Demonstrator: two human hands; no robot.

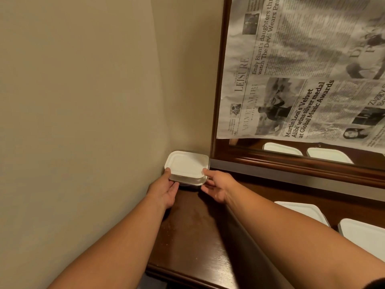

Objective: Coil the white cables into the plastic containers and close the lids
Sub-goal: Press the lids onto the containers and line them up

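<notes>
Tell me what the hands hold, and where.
The lidded white container: left hand at its near left corner, right hand at its near right corner.

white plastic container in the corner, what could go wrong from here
The white rectangular plastic container seems stacked on a second white container, held only at its ends by the left hand and right hand; it might slide off. The beige wall is close, so the left knuckles could bump it.
</notes>
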